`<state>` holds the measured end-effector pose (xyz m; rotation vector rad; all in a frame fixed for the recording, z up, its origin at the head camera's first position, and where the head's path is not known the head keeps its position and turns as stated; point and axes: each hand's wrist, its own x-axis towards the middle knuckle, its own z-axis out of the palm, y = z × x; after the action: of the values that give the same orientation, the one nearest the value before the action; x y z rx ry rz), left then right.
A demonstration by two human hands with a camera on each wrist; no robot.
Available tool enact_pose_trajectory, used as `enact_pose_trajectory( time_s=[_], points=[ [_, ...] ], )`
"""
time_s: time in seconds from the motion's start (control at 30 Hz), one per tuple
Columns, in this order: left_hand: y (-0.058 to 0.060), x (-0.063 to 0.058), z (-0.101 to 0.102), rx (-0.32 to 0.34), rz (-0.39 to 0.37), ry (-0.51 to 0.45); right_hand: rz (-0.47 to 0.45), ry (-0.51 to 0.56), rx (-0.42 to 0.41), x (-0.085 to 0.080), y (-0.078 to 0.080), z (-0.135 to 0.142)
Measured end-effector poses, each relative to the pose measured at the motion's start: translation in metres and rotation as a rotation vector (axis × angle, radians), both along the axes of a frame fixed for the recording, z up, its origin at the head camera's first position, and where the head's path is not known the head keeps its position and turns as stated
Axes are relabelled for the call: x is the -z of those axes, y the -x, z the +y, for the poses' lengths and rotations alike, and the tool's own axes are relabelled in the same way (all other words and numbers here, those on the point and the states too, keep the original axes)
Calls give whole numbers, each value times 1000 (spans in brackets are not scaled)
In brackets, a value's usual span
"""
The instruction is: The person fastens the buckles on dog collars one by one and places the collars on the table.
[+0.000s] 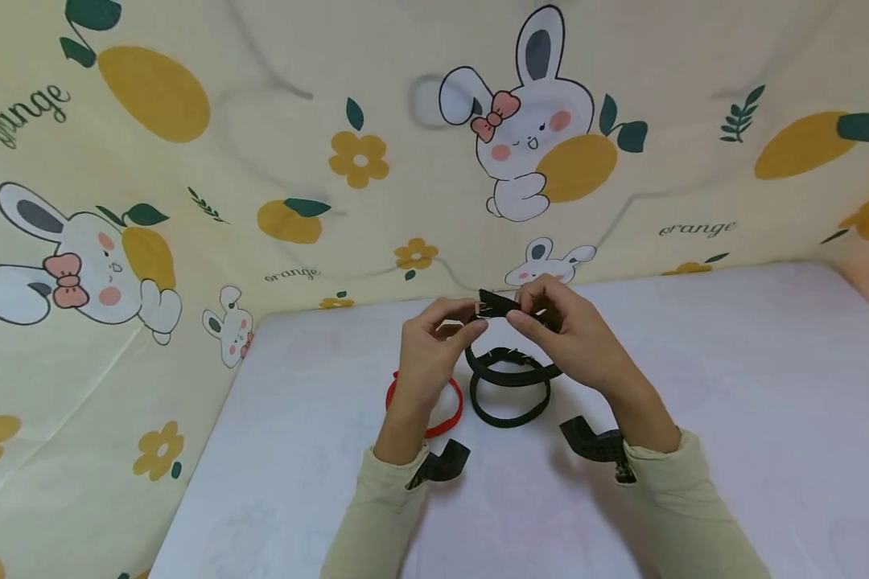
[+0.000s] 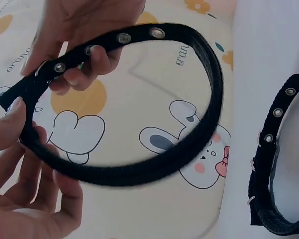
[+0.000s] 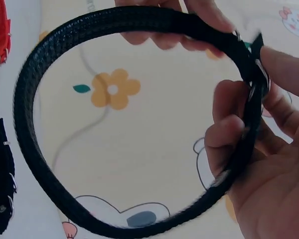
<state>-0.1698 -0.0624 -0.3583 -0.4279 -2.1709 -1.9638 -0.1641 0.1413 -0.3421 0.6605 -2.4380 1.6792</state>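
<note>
A black collar [image 1: 505,378] with metal eyelets is held up in a loop between both hands. My left hand [image 1: 427,354] pinches it by the buckle, thumb on the strap, as the left wrist view shows. The right hand [image 1: 579,342] grips the strap end, where the collar [image 3: 27,104] passes through the metal buckle, with fingers curled round the band. A second black collar [image 1: 508,422] lies on the table below the held one. Left of it lies a red collar [image 1: 445,429], partly hidden behind my left hand and wrist.
The white table [image 1: 297,482] meets a cream cloth [image 1: 376,56] printed with rabbits, oranges and flowers at its back and left. Black straps [image 1: 445,461] stick out from both sleeve cuffs.
</note>
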Motion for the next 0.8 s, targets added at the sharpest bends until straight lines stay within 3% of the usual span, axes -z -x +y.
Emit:
enact_pose_trajectory(
  time_s=[0.8],
  points=[
    [-5,-3,4,-77,63,-32,32,-125,121,-3,-5,-15]
  ],
)
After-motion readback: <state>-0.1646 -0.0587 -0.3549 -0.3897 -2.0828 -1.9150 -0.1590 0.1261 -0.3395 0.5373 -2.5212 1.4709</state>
